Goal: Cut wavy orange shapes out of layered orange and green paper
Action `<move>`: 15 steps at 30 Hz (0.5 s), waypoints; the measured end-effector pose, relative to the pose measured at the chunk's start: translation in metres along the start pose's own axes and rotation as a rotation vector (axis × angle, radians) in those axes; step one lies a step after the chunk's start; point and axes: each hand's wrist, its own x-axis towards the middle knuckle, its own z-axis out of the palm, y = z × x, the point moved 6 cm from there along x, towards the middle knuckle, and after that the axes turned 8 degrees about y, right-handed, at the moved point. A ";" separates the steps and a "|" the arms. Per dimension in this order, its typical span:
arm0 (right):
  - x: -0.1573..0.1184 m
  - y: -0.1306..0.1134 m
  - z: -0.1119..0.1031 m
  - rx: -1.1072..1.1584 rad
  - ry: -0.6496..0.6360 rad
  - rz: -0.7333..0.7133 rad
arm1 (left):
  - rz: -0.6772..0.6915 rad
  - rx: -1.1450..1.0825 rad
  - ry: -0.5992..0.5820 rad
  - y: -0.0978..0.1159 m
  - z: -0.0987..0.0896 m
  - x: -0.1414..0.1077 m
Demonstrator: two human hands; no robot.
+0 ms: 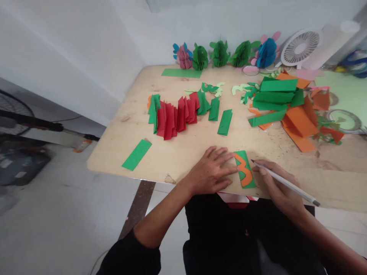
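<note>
My left hand (211, 171) lies flat near the table's front edge, fingers spread, with fingertips at the left side of an orange wavy paper cutout (248, 175). That cutout rests on a small folded green paper (241, 155). In my right hand (278, 188) is a pencil (291, 186) with a pale barrel, its dark tip just right of the green paper and apart from the cutout. Left of my hands, a single green strip (137, 154) lies at a slant. Farther back stand red folded papers (173, 119) in a row, with green folded pieces (225, 122) beside them.
Green folded papers (275, 95) and orange papers (301, 120) are heaped at the right, near a roll of clear tape (345, 111). Small green scraps (210, 88) lie mid-table. Along the wall stand several paper honeycomb figures (220, 53) and a white fan (301, 47).
</note>
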 end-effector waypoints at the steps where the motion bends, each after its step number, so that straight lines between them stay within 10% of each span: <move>1: -0.002 0.000 -0.001 -0.002 0.002 -0.011 | 0.004 -0.007 0.012 0.000 -0.001 0.000; 9: -0.011 0.012 -0.001 0.031 0.039 0.016 | -0.224 -0.068 0.225 -0.009 -0.007 0.002; 15: -0.010 0.008 0.000 0.026 0.101 -0.028 | -0.349 -0.075 0.153 -0.009 -0.001 0.026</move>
